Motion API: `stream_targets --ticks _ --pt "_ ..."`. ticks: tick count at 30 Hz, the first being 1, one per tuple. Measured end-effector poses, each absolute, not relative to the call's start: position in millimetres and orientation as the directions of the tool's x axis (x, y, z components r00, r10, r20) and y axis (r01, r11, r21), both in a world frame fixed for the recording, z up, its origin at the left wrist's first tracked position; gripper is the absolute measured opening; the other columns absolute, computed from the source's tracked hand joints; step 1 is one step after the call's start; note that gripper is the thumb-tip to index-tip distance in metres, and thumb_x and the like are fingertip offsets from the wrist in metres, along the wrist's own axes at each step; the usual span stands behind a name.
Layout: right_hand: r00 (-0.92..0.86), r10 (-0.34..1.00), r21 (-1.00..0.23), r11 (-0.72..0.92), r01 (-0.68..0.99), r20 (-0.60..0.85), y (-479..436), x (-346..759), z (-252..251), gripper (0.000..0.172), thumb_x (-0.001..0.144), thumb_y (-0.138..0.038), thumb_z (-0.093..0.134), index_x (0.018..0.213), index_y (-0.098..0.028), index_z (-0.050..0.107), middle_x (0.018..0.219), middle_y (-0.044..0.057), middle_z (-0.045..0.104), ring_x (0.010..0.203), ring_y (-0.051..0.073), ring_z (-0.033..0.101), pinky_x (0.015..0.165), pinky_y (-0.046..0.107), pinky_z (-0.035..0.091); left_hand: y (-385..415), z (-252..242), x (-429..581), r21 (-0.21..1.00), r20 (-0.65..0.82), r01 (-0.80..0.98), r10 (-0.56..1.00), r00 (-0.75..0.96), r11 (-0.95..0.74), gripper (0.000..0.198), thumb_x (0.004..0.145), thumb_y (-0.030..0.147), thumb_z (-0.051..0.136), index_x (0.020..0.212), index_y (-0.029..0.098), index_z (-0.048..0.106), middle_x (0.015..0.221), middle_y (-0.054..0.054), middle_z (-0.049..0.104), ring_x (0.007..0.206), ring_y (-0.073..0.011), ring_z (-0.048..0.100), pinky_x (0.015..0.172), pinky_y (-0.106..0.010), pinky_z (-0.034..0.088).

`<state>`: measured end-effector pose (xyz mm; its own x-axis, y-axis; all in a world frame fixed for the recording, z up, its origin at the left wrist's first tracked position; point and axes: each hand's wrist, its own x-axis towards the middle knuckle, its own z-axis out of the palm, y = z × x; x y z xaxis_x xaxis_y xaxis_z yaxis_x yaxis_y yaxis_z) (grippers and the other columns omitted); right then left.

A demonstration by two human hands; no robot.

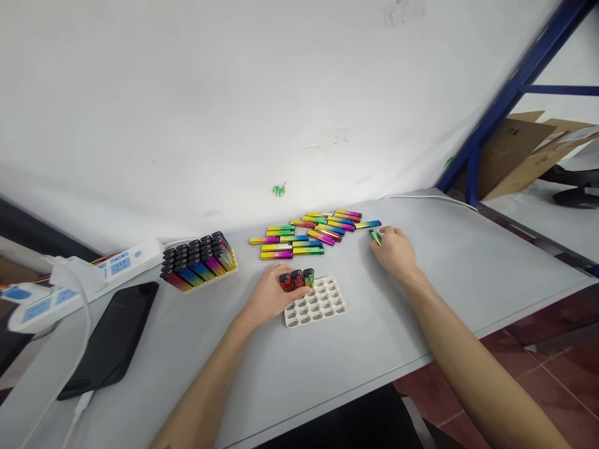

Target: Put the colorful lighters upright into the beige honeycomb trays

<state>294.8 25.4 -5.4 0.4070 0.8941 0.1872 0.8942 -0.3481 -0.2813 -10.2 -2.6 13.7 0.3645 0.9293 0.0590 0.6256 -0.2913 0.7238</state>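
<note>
At a grey worktable (374, 337), our left hand (269, 294) curls round three lighters (296, 279), fingers closed on them as they stand upright in the ten o'clock corner of a white slotted tray (322, 307). Our right hand (397, 251), out at the tray's two o'clock, pinches a green lighter (375, 236) between thumb and fingertips, low over the tabletop; whether it touches the surface we cannot tell from this angle.

Only that one corner of the tray is filled; every other slot shows bare. At the tray's twelve o'clock lies a loose pile of rainbow lighters (309, 236), roughly twenty, flat on their sides, their far end just beside the right hand. We judge the filling barely begun, with most of the pile not yet placed.

At ten o'clock stands a second tray, fully loaded (199, 262), black caps up, which reads as one batch finished. Farther out at eight o'clock lies a black phone (115, 340), face up, with white power strips (124, 262) beside it at nine. A white cable (421, 197) runs along the wall at one o'clock, toward a blue steel frame (505, 106) and cardboard boxes (524, 149).
</note>
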Motion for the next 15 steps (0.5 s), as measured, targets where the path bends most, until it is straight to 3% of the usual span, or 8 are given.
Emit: stream_targets --ticks 3,6,11,15 --pt "0.393 0.903 -0.304 -0.331 0.893 0.172 21.8 287.3 -0.2 0.036 0.087 -0.022 0.048 0.118 -0.008 0.059 0.118 0.021 0.054 0.081 0.026 0.062 0.076 0.037 0.044 -2.2 15.0 -13.4 0.709 0.043 0.645 0.931 0.363 -0.285 0.039 0.073 0.055 0.072 0.066 0.021 0.054 0.073 0.002 0.054 0.072 -0.0177 0.053 0.062 -0.029 0.04" --pt "0.361 0.911 -0.413 -0.256 0.874 0.2 20.1 276.3 4.9 0.031 0.088 -0.025 0.047 0.113 -0.012 0.059 0.12 0.019 0.053 0.076 0.023 0.061 0.073 0.035 0.044 -2.3 15.2 -14.7 0.694 0.033 0.661 0.93 0.366 -0.285 0.039 0.074 0.056 0.071 0.068 0.021 0.056 0.074 0.002 0.055 0.07 -0.0169 0.052 0.061 -0.028 0.039" --pt "0.238 0.95 -0.644 -0.055 0.763 0.202 15.9 256.0 7.8 0.016 0.09 -0.036 0.05 0.094 -0.022 0.055 0.085 0.006 0.062 0.073 0.023 0.056 0.067 0.031 0.039 -1.8 13.0 -15.1 0.693 0.043 0.661 0.931 0.363 -0.289 0.039 0.073 0.057 0.072 0.071 0.02 0.058 0.078 0.001 0.057 0.073 -0.0176 0.055 0.065 -0.029 0.041" --pt "0.128 0.969 -0.752 0.077 0.654 0.211 7.6 239.8 8.5 0.033 0.096 -0.055 0.039 0.085 -0.025 0.048 0.072 0.001 0.056 0.066 0.02 0.05 0.063 0.03 0.034 -0.9 11.6 -15.2 0.693 0.037 0.661 0.929 0.367 -0.289 0.038 0.074 0.056 0.072 0.073 0.02 0.06 0.08 0.0 0.059 0.074 -0.018 0.055 0.065 -0.03 0.041"
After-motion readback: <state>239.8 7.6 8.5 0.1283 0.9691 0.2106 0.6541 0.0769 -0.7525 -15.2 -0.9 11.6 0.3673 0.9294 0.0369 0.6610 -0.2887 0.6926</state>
